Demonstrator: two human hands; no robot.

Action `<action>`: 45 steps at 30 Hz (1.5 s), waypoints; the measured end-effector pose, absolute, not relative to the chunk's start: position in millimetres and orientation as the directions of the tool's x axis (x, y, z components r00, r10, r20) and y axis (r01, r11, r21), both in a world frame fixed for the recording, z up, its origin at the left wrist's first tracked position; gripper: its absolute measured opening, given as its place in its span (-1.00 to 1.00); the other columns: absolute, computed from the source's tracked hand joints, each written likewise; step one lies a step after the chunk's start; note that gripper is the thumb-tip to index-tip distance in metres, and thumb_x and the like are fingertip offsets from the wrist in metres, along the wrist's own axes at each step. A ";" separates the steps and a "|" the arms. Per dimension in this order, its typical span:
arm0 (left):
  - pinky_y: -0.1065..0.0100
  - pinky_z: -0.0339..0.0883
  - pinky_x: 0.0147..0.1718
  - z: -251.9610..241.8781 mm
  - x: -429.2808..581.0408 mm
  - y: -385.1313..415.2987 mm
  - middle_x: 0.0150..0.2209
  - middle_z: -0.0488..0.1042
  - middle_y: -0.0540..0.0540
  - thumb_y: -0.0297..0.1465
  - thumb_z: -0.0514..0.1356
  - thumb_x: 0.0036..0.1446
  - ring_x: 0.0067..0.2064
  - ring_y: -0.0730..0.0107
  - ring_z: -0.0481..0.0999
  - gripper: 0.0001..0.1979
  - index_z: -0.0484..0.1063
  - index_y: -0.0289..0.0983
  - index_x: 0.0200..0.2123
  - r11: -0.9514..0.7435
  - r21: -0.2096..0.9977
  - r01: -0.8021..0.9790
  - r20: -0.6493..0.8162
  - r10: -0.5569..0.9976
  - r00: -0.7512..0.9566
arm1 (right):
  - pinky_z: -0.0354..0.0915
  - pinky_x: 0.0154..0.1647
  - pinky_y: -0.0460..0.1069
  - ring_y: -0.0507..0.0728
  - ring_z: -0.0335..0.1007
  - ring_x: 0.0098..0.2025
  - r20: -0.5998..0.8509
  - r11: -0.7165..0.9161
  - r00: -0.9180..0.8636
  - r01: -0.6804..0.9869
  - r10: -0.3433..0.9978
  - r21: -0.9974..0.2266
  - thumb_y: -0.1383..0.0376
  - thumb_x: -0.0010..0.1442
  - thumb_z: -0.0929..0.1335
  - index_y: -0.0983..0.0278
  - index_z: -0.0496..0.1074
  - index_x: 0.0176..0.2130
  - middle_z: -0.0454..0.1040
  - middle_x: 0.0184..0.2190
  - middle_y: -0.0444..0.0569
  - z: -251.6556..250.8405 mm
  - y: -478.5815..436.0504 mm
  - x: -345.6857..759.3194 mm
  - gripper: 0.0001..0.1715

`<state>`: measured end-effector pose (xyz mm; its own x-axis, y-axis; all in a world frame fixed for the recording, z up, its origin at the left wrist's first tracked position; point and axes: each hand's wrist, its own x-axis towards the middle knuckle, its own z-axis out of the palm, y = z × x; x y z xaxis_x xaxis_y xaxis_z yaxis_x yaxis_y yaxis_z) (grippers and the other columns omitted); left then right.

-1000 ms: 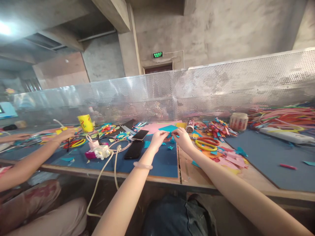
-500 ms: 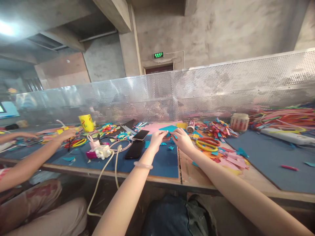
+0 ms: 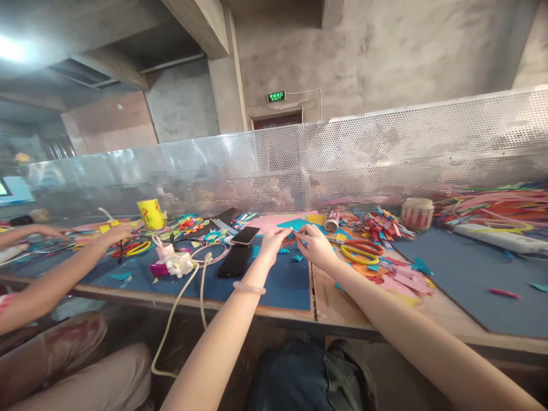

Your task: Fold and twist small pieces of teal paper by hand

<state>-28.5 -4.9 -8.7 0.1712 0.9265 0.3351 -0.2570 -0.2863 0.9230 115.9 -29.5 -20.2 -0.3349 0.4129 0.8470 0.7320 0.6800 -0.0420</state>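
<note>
My left hand, wearing a pale bangle at the wrist, pinches with thumb and index finger. The fingertips of my right hand are closed in a pinch against it. Between them is a small piece of blue paper, mostly hidden by the fingers. Behind both hands lies a blue paper sheet on top of a pink sheet. A small folded blue paper piece rests on the dark blue mat under my hands.
Two phones lie left of my hands, near a power strip with a looping cable. Yellow-handled scissors, paper scraps, a can and a jar are rightward. A co-worker's arm reaches in from the left.
My right fingers have shifted slightly at the pinch, and less of the blue paper shows between my hands. My left hand is nearly still.
</note>
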 end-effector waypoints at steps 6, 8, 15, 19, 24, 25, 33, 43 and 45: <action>0.26 0.38 -0.28 -7.6 -28.4 -6.9 -0.65 0.22 0.08 -0.29 0.27 -0.19 -0.51 0.54 0.33 -0.77 0.38 -0.35 -0.56 -0.298 0.917 -0.264 0.348 0.922 0.167 | 0.23 -0.15 0.10 0.15 0.23 -0.23 0.843 0.747 -0.160 0.565 0.514 -0.349 0.29 0.10 0.24 0.21 0.50 -0.29 0.34 -0.36 0.01 -15.0 -30.9 114.8 -0.74; 0.26 0.38 -0.28 -6.8 -28.0 -7.9 -0.65 0.22 0.08 -0.29 0.26 -0.17 -0.49 0.51 0.36 -0.78 0.39 -0.35 -0.55 -0.310 0.915 -0.256 0.360 0.916 0.175 | 0.25 -0.19 0.06 0.13 0.25 -0.22 0.786 0.722 -0.101 0.480 0.610 -0.498 0.24 0.09 0.24 0.22 0.50 -0.33 0.35 -0.36 -0.01 -12.9 -30.0 115.7 -0.74; 0.32 0.37 -0.38 -6.4 -28.2 -6.0 -0.41 0.42 -0.08 -0.27 0.26 -0.18 -0.33 0.36 0.44 -0.72 0.44 -0.32 -0.38 -0.330 0.937 -0.113 0.345 0.926 0.151 | 0.28 -0.32 -0.03 0.07 0.29 -0.28 0.506 0.496 0.053 0.131 0.861 -0.858 0.09 -0.03 0.33 0.28 0.39 -0.18 0.38 -0.28 -0.02 -14.8 -23.5 116.8 -0.57; 0.41 0.31 -0.42 -5.6 -27.7 -6.4 -0.38 0.45 -0.08 -0.24 0.24 -0.17 -0.33 0.39 0.41 -0.73 0.46 -0.31 -0.40 -0.392 0.920 -0.006 0.390 0.912 0.130 | 0.25 -0.37 -0.08 0.06 0.29 -0.28 0.332 0.333 -0.104 -0.006 0.938 -0.943 0.02 -0.04 0.32 0.33 0.42 -0.29 0.39 -0.33 0.00 -19.3 -21.9 119.1 -0.55; 0.45 0.27 -0.44 -4.7 -27.2 -7.3 -0.38 0.44 -0.08 -0.22 0.24 -0.17 -0.34 0.41 0.40 -0.71 0.45 -0.31 -0.39 -0.380 0.925 0.019 0.374 0.916 0.145 | 0.21 -0.39 -0.09 0.03 0.29 -0.34 0.313 0.302 -0.154 -0.088 0.937 -0.949 0.03 -0.07 0.35 0.33 0.42 -0.34 0.38 -0.42 -0.05 -20.8 -20.4 120.6 -0.58; 0.45 0.27 -0.44 -5.1 -27.4 -6.9 -0.38 0.44 -0.08 -0.22 0.24 -0.17 -0.34 0.41 0.40 -0.70 0.45 -0.31 -0.38 -0.378 0.925 0.018 0.372 0.916 0.150 | 0.20 -0.39 -0.09 0.03 0.28 -0.36 0.322 0.314 -0.145 -0.078 0.935 -0.946 0.03 -0.07 0.35 0.33 0.42 -0.36 0.38 -0.44 -0.05 -20.6 -20.2 120.3 -0.59; 0.46 0.24 -0.48 -7.1 -28.3 -5.4 -0.41 0.43 -0.10 -0.16 0.22 -0.15 -0.34 0.40 0.40 -0.66 0.46 -0.32 -0.39 -0.335 0.940 0.068 0.318 0.930 0.184 | 0.14 -0.39 -0.07 0.00 0.22 -0.46 0.418 0.430 -0.146 0.060 0.897 -0.901 0.06 -0.08 0.34 0.33 0.42 -0.46 0.36 -0.54 -0.12 -17.9 -21.4 122.7 -0.64; 0.42 0.27 -0.42 -7.1 -29.0 -4.7 -0.49 0.45 -0.06 -0.22 0.26 -0.17 -0.44 0.47 0.41 -0.72 0.45 -0.33 -0.42 -0.253 0.964 -0.074 0.264 0.935 0.237 | 0.14 -0.43 -0.07 0.02 0.23 -0.46 0.407 0.424 -0.126 0.169 0.905 -0.890 0.09 0.00 0.26 0.33 0.33 -0.48 0.35 -0.55 -0.11 -12.3 -27.3 117.5 -0.67; 0.40 0.29 -0.39 -7.9 -29.0 -4.5 -0.51 0.45 -0.06 -0.24 0.27 -0.18 -0.45 0.46 0.42 -0.72 0.45 -0.34 -0.42 -0.206 0.974 -0.093 0.224 0.938 0.263 | 0.13 -0.42 -0.07 0.01 0.22 -0.47 0.426 0.444 -0.124 0.226 0.896 -0.867 0.11 0.00 0.26 0.32 0.30 -0.51 0.34 -0.56 -0.11 -12.3 -26.7 119.4 -0.69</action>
